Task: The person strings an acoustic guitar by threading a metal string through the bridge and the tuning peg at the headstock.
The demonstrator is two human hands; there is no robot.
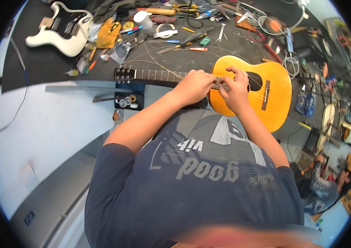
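Observation:
An orange-yellow acoustic guitar (281,82) lies across the bench edge in front of me, its dark headstock (124,74) pointing left. My left hand (196,86) is closed over the upper end of the fretboard, where a loose guitar string (159,62) runs in under its fingers. Close beside it, my right hand (236,89) is over the strings by the soundhole (256,81). Its thumb and a finger come together at the fretboard end while another finger arches up; what they pinch is too small to make out. Several strings reach the bridge (266,95).
A white electric guitar body (66,29) lies at the far left. Pliers (175,46), a wrench (222,32), a white cup (143,19) and cables crowd the dark bench (39,66). Below the neck is an open case (140,99) with tape rolls. Another person (328,186) is at the right.

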